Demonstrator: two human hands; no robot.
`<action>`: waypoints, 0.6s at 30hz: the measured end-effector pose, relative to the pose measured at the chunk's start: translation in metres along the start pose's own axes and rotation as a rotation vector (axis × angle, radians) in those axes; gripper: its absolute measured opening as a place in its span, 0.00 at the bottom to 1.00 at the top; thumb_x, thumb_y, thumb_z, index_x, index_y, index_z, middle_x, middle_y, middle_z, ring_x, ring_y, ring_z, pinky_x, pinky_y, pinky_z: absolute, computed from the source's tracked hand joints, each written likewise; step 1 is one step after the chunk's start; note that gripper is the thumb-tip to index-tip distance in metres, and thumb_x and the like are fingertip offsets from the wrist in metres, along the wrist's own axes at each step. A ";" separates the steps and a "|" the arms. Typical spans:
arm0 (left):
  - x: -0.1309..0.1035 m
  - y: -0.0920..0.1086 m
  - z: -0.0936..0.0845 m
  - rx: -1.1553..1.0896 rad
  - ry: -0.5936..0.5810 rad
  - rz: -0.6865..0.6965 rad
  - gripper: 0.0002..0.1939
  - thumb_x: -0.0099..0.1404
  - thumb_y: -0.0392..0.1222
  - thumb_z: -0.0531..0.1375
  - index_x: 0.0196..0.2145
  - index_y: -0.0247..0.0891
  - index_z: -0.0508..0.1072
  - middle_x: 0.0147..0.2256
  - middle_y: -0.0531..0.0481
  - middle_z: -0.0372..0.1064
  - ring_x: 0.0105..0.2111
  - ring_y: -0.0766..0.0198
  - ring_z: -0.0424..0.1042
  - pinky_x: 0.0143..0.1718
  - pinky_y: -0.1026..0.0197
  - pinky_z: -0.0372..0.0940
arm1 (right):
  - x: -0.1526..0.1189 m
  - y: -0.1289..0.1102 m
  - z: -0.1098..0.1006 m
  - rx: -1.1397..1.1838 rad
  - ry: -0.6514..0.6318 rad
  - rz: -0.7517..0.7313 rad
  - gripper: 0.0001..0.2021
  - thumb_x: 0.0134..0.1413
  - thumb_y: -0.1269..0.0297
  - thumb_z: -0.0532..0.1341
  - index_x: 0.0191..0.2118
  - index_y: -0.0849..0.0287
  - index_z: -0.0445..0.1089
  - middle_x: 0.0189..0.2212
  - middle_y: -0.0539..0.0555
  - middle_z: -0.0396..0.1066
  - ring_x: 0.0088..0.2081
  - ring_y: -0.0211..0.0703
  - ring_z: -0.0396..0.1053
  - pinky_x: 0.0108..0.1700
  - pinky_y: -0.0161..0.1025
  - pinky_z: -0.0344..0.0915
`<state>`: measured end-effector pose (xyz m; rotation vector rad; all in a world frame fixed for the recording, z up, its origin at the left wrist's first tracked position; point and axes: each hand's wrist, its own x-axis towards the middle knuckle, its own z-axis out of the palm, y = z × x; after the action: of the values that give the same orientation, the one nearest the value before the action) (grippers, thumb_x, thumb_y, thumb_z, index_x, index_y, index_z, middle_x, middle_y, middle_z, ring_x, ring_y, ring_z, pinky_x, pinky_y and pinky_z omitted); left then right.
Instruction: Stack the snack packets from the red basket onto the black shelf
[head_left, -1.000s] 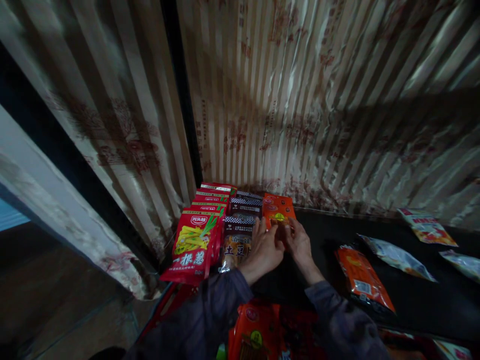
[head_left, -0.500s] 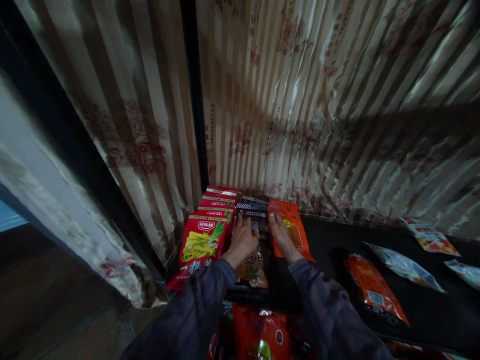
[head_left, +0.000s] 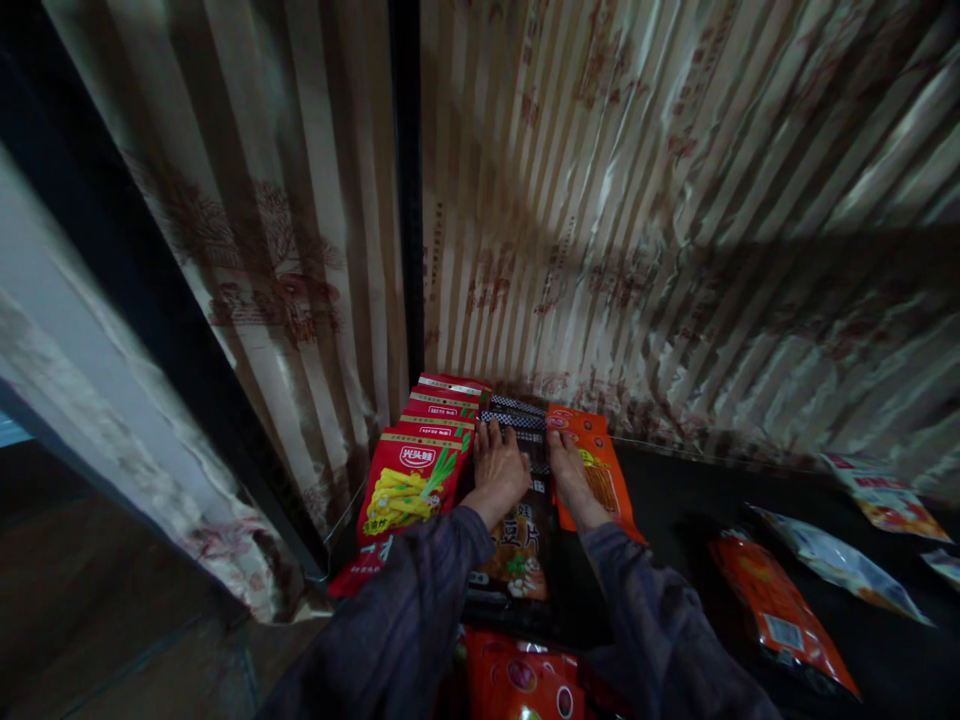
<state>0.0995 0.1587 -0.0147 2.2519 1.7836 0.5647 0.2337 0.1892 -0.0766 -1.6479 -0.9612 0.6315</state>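
My left hand [head_left: 501,468] lies on a dark snack packet [head_left: 517,555] with a picture of brown slices, its fingers stretched out and slightly apart. Behind that packet's top edge shows at least one more dark packet with a checkered band. Flat fingers of my right hand [head_left: 570,478] rest along the left side of an orange snack packet [head_left: 604,470], which overlaps another orange one behind it. To the left, several red packets [head_left: 412,485] with yellow sticks pictured on them lean in an overlapping row. Neither hand visibly grips anything.
The packets are on a black shelf [head_left: 667,490]. Farther right lie an orange-red packet [head_left: 784,610], a silvery packet [head_left: 840,560] and a white-red packet [head_left: 889,495]. More orange packets [head_left: 521,675] show below the front edge. Dark posts [head_left: 406,200] and striped curtains [head_left: 600,200] enclose the back and left.
The view has shifted slightly, so everything appears farther right. My left hand's fingers sit a little higher on the dark packet, uncovering more of its print. My right hand stays at the orange packet.
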 end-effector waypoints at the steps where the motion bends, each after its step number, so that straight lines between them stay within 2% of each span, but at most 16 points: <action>1: 0.002 -0.001 0.002 0.001 0.010 0.005 0.30 0.65 0.41 0.52 0.62 0.27 0.59 0.66 0.35 0.50 0.67 0.48 0.44 0.66 0.48 0.44 | 0.001 0.001 0.000 -0.003 0.004 0.018 0.37 0.57 0.42 0.49 0.63 0.65 0.59 0.65 0.62 0.56 0.67 0.51 0.51 0.66 0.47 0.48; 5: 0.006 -0.004 0.008 0.011 -0.001 0.020 0.29 0.65 0.42 0.52 0.61 0.26 0.60 0.65 0.32 0.51 0.67 0.48 0.47 0.66 0.49 0.46 | 0.005 0.002 0.002 -0.023 -0.014 0.066 0.38 0.56 0.41 0.49 0.64 0.64 0.58 0.66 0.63 0.54 0.67 0.51 0.50 0.67 0.47 0.46; 10: 0.008 -0.005 0.010 0.020 -0.008 0.024 0.28 0.65 0.41 0.52 0.60 0.27 0.61 0.65 0.33 0.51 0.67 0.48 0.45 0.66 0.49 0.45 | 0.007 0.000 0.007 -0.010 -0.034 0.040 0.37 0.56 0.40 0.49 0.61 0.65 0.61 0.65 0.64 0.55 0.66 0.53 0.52 0.67 0.48 0.47; 18: 0.015 -0.007 0.008 -0.030 -0.075 0.024 0.28 0.64 0.40 0.52 0.61 0.31 0.60 0.65 0.36 0.53 0.68 0.48 0.44 0.66 0.47 0.45 | 0.009 -0.007 0.008 0.033 -0.041 -0.008 0.31 0.56 0.40 0.50 0.52 0.59 0.71 0.54 0.60 0.71 0.59 0.51 0.64 0.61 0.48 0.60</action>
<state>0.0993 0.1754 -0.0220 2.2464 1.7028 0.5010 0.2301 0.2018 -0.0718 -1.6066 -0.9818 0.6747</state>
